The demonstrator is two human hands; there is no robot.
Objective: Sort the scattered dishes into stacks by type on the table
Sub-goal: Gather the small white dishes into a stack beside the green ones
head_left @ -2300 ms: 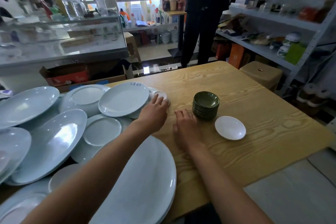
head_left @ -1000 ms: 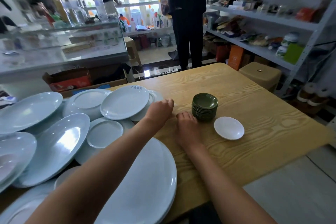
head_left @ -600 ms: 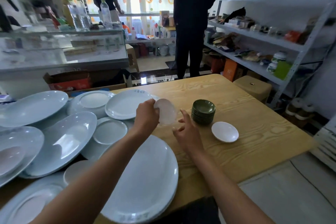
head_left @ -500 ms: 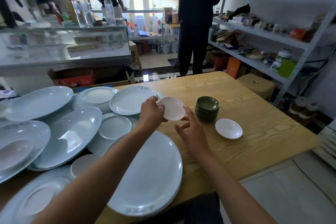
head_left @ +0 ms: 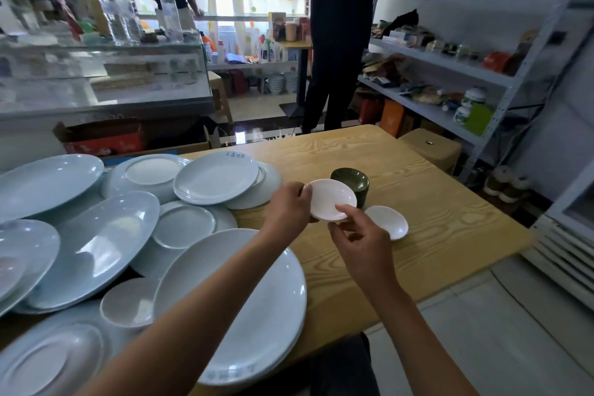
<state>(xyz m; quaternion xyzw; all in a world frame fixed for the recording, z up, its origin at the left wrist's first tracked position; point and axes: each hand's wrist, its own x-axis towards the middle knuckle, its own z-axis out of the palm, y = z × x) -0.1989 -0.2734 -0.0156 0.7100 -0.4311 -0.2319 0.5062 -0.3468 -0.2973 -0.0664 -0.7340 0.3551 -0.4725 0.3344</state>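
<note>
Small white dish (head_left: 331, 199): above the tabletop (head_left: 450, 219), between both hands.
Left hand (head_left: 289, 206): grip pinches its left rim.
Right hand (head_left: 363, 241): grip pinches its near edge.

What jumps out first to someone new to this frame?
Both hands meet mid-table on a small white saucer: the left hand grips its left rim, the right hand pinches its near edge. Behind it stands a stack of green saucers; pale plates sprawl overlapping across the table's left side.
</note>
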